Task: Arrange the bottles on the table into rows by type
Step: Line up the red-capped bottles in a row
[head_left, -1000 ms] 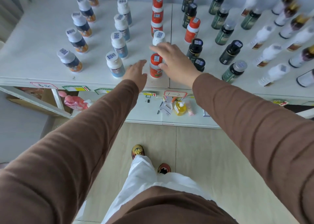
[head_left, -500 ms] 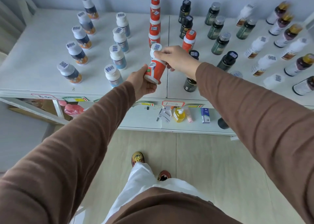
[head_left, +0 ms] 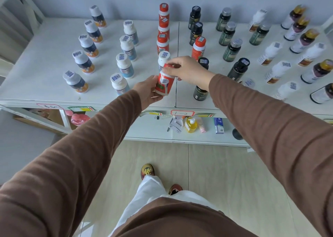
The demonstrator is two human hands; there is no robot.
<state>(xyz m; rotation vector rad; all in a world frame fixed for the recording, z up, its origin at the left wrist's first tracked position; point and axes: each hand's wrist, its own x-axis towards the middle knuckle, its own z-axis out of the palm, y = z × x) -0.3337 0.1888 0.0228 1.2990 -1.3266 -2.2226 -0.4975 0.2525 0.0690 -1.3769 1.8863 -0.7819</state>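
Both hands (head_left: 185,71) gripping red bottle (head_left: 164,84), above table's front edge (head_left: 108,102)

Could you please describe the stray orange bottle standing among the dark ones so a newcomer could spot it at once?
Start at the seam running front to back down the middle of the white table. Just right of it stands a column of black-capped dark bottles. The stray orange bottle stands third from the back in that column, the only one there with an orange cap and orange-and-white body.
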